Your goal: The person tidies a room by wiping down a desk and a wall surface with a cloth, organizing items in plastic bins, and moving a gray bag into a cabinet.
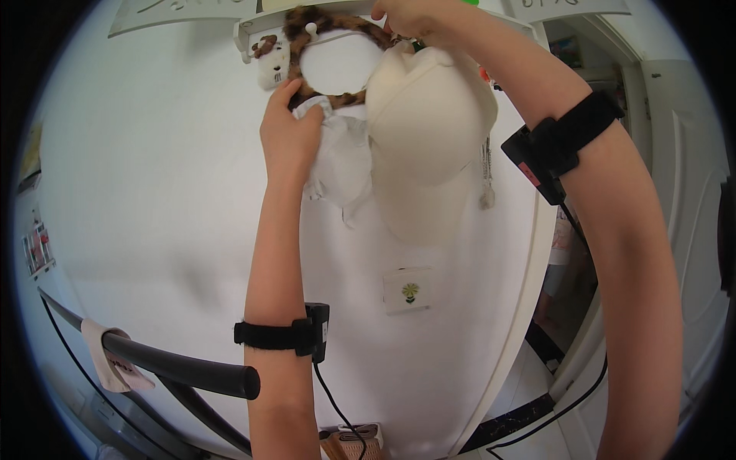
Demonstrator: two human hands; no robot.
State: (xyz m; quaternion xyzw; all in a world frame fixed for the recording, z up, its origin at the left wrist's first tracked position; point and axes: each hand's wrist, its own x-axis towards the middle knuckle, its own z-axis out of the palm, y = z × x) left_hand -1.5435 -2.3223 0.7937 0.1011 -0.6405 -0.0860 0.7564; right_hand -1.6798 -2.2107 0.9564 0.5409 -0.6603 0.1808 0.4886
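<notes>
My left hand [292,129] pinches the top of a thin, crumpled white sheet or bag [344,158], which hangs against the wall. Its fingertips are beside the lower left of a furry leopard-print ring [296,49], looped over a peg of the wall rack [253,35]. Just left of the ring hangs a white plush cat head [273,66] with a brown bow. My right hand [411,23] is up at the rack, above a cream baseball cap [431,115] that hangs brim down. Whether its fingers hold anything there is unclear.
Thin chains [487,178] dangle right of the cap. Below it is a switch plate [407,290] with a flower sticker. A dark rail [190,365] with a pale cloth [109,356] juts in at lower left. Through the doorway [566,276] part of a person shows.
</notes>
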